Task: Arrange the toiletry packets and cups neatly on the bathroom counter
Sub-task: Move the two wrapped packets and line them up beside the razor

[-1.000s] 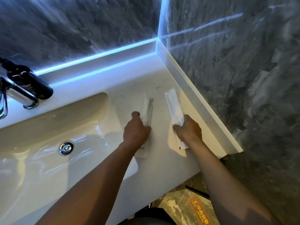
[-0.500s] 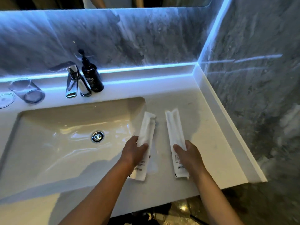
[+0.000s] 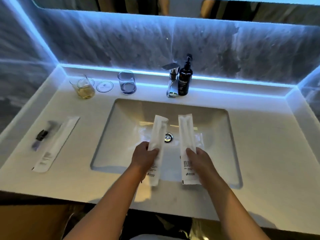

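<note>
My left hand (image 3: 144,157) grips a long white toiletry packet (image 3: 158,134), held in the air over the sink basin (image 3: 121,122). My right hand (image 3: 200,161) grips a second white packet (image 3: 187,134), parallel to the first and a little to its right. On the white counter (image 3: 270,144) at the left lie another white packet (image 3: 57,144) and a dark razor-like item in clear wrap (image 3: 42,135) beside it. At the back left stand a clear glass cup (image 3: 127,82) and an amber-tinted glass cup (image 3: 84,87), with a round coaster (image 3: 104,86) between them.
A chrome tap (image 3: 172,80) and a black pump bottle (image 3: 185,78) stand behind the basin. A drain plug (image 3: 168,137) sits in the basin's middle. Grey marble walls with a lit blue strip enclose the counter on three sides.
Both hands lifted the two packets off the right side of the counter and carried them left, over the basin. The view swung left, bringing the cups and the left-hand packets into sight.
</note>
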